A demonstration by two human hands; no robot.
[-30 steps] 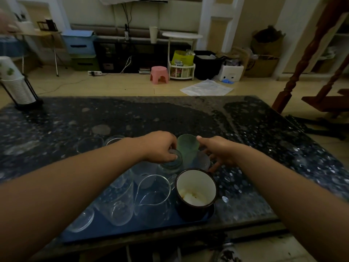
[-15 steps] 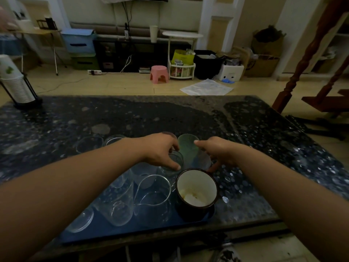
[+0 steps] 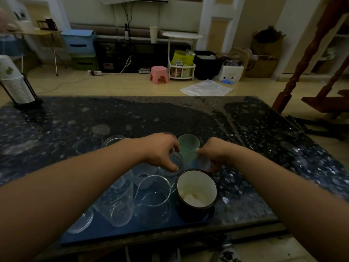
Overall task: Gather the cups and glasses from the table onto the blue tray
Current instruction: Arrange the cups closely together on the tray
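The blue tray [image 3: 143,232] lies at the near edge of the dark speckled table [image 3: 132,118]. On it stand several clear glasses [image 3: 153,193] and a dark enamel mug [image 3: 196,191] with a white inside. My left hand [image 3: 160,150] is closed around the rim of a small clear glass [image 3: 177,160] at the tray's far end. My right hand [image 3: 213,153] grips another clear glass [image 3: 203,163] beside it. A pale green cup [image 3: 188,146] stands between the two hands. Two clear glasses [image 3: 88,145] stand on the table to the left of my left arm.
A stack of paper cups in a black holder [image 3: 15,86] stands at the table's far left corner. Beyond the table are a pink stool [image 3: 159,73], boxes and a wooden stair post [image 3: 294,72].
My left hand has shifted slightly toward me, its fingers curling further around the small glass. My right hand has closed in on the clear glass beside the green cup.
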